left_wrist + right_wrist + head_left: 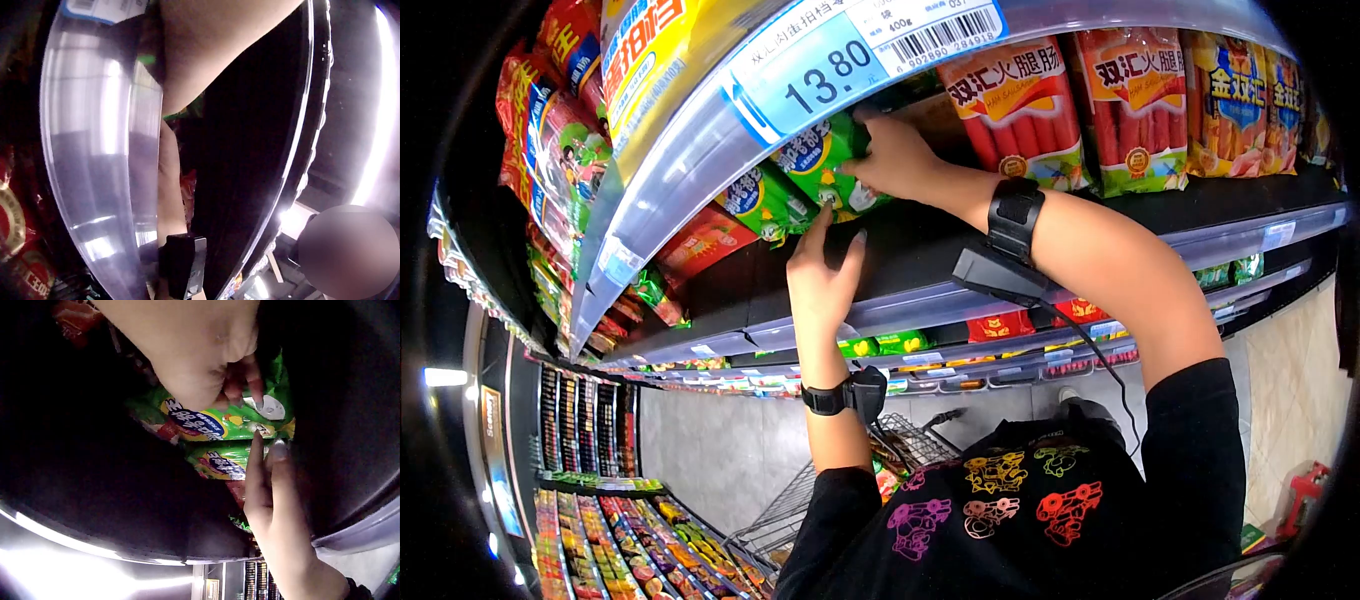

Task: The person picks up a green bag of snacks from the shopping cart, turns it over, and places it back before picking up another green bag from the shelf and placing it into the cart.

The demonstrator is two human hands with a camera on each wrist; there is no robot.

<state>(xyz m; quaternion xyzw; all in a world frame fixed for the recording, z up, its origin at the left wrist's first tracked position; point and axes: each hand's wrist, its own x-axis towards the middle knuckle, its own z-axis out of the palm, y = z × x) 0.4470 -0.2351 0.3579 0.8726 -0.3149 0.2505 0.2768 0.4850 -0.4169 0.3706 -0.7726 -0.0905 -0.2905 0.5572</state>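
In the head view the right hand [900, 160] grips a green package [820, 160] on the shelf, its fingers curled at the package's upper right; the right wrist view shows that hand [206, 369] on the same green package [240, 422]. Below, the left hand [820, 280] has its index finger raised to the package's lower edge, thumb apart. That hand [281, 512] also appears in the right wrist view. A second green package [762, 205] lies beside the first. In the left wrist view the left hand [206, 50] is cropped and its fingertips are hidden.
A clear shelf lip with a price label [810, 85] curves above the hands. Red sausage packs [1015, 115] and yellow packs [1235, 105] stand at right; a red package [705, 240] lies at left. Lower shelf edges [940, 305] and a wire cart [790, 510] are below.
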